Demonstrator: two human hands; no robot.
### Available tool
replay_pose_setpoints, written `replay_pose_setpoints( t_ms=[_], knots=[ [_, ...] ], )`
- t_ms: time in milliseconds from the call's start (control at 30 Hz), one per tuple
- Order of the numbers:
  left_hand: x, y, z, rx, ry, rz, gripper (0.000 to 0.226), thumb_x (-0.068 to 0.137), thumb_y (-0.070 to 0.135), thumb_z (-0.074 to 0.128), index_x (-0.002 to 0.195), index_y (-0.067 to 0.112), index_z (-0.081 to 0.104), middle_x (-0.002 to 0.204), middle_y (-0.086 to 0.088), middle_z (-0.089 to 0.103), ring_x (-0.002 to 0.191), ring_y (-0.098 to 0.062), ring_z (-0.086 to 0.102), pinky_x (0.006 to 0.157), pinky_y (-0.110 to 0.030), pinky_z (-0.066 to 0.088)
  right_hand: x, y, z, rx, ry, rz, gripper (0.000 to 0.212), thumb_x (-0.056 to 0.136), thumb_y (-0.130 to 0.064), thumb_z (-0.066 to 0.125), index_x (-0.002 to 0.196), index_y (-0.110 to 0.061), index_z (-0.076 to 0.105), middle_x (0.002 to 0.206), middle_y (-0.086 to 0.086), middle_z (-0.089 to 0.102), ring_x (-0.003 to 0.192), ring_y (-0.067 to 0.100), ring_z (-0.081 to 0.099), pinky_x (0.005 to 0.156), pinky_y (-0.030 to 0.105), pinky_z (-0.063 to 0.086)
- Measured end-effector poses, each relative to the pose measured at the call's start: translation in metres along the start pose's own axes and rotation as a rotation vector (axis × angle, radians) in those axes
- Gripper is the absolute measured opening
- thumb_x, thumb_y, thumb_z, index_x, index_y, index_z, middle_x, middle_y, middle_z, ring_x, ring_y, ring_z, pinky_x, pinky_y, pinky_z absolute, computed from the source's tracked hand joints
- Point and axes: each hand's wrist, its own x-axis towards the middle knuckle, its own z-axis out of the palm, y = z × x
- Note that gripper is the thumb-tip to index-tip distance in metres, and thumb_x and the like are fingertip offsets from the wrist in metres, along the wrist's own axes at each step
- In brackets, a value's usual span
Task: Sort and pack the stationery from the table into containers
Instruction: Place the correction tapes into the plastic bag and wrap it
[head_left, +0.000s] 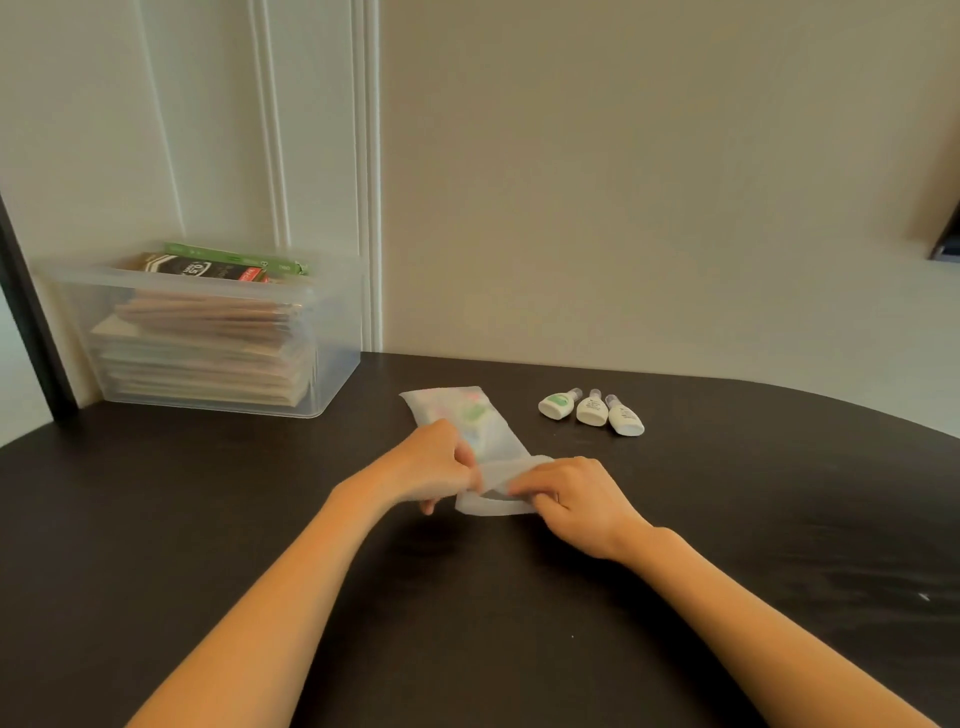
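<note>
Left hand (441, 470) and right hand (574, 501) are clamped on the near mouth of the pouch (491, 431), mid table (208, 519). Pouch is judged light, floppy, slippery; best gripped at mouth edges. Bottles (592, 410) are seen at 2 o'clock, bin (208, 338) at 10.

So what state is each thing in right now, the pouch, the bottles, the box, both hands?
Pouch: flat on the table, partly filled, near end lifted.
Bottles: three, capped, lying side by side.
Box: lidless, stacked with packets.
Left hand: fingers pinch the pouch's near end.
Right hand: fingers pinch the same end.
</note>
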Motion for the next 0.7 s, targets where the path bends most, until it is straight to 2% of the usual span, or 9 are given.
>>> replay_pose_setpoints(
  t_ms=[67,100,167,233,333,433,533,633,700],
  knots=[
    [0.000,0.005,-0.001,-0.103,0.022,-0.030,0.031,0.089,0.030,0.054,0.068,0.009,0.061,0.063,-0.006,0.052,0.049,-0.013,0.043,0.048,-0.020,0.037,-0.006,0.000,-0.001,0.208,0.158,0.001,0.047,0.070,-0.031,0.037,0.090,-0.012,0.076,0.084,-0.002,0.073,0.066,0.001,0.059,0.063,0.011,0.042],
    [0.003,0.006,-0.001,-0.174,0.119,-0.027,0.037,0.091,0.033,0.049,0.065,0.009,0.059,0.065,-0.005,0.053,0.054,-0.014,0.045,0.049,-0.021,0.037,-0.007,-0.002,-0.003,0.319,0.276,0.012,0.048,0.067,-0.033,0.036,0.079,-0.009,0.075,0.072,-0.003,0.070,0.056,-0.001,0.054,0.056,0.007,0.037],
    [0.015,0.005,0.001,-0.164,0.438,0.016,0.043,0.096,0.033,0.040,0.067,0.006,0.058,0.080,-0.008,0.058,0.066,-0.015,0.049,0.060,-0.026,0.040,0.000,-0.007,-0.006,0.501,0.518,0.135,0.031,0.071,-0.026,0.043,0.065,-0.010,0.069,0.058,-0.003,0.061,0.051,0.003,0.050,0.050,0.009,0.035],
    [0.026,0.002,0.006,0.030,0.612,0.050,0.032,0.098,0.027,0.036,0.086,0.007,0.058,0.101,-0.009,0.055,0.084,-0.018,0.052,0.073,-0.028,0.042,0.017,-0.012,-0.010,0.580,0.663,0.362,0.021,0.083,-0.015,0.051,0.068,-0.012,0.064,0.059,-0.003,0.058,0.053,0.006,0.050,0.053,0.012,0.037],
    [0.037,-0.008,0.018,0.228,0.522,0.113,0.021,0.097,0.020,0.041,0.114,0.013,0.053,0.115,-0.002,0.050,0.101,-0.020,0.051,0.085,-0.031,0.042,0.051,-0.011,-0.007,0.528,0.538,0.524,0.010,0.089,-0.016,0.053,0.086,-0.012,0.061,0.083,0.000,0.063,0.074,0.011,0.055,0.069,0.024,0.044],
    [0.042,-0.023,0.026,0.177,0.478,0.159,0.018,0.093,0.018,0.050,0.110,0.012,0.053,0.113,-0.002,0.049,0.101,-0.020,0.051,0.086,-0.031,0.041,0.074,-0.007,0.001,0.518,0.229,0.512,0.020,0.085,-0.021,0.061,0.102,-0.012,0.055,0.102,0.001,0.055,0.089,0.012,0.052,0.077,0.024,0.042],
    [0.046,-0.034,0.025,0.003,0.485,0.171,0.016,0.089,0.017,0.059,0.103,0.010,0.059,0.109,-0.001,0.053,0.099,-0.017,0.053,0.084,-0.025,0.041,0.083,-0.002,0.006,0.475,0.034,0.516,0.035,0.080,-0.025,0.067,0.103,-0.013,0.044,0.098,0.002,0.047,0.086,0.014,0.048,0.067,0.021,0.040],
    [0.052,-0.037,0.018,-0.126,0.555,0.144,0.015,0.089,0.015,0.058,0.102,0.009,0.059,0.111,-0.004,0.054,0.091,-0.015,0.055,0.079,-0.024,0.044,0.086,0.004,0.008,0.426,0.017,0.497,0.031,0.082,-0.034,0.067,0.086,-0.016,0.041,0.080,-0.003,0.046,0.074,0.012,0.045,0.057,0.018,0.035],
    [0.058,-0.036,0.011,-0.138,0.567,0.129,0.027,0.088,0.015,0.060,0.113,0.010,0.055,0.121,-0.004,0.049,0.094,-0.017,0.055,0.082,-0.026,0.044,0.086,0.008,0.009,0.351,0.034,0.456,0.031,0.085,-0.033,0.063,0.073,-0.018,0.039,0.073,-0.004,0.044,0.070,0.013,0.043,0.056,0.020,0.033]
  ],
)
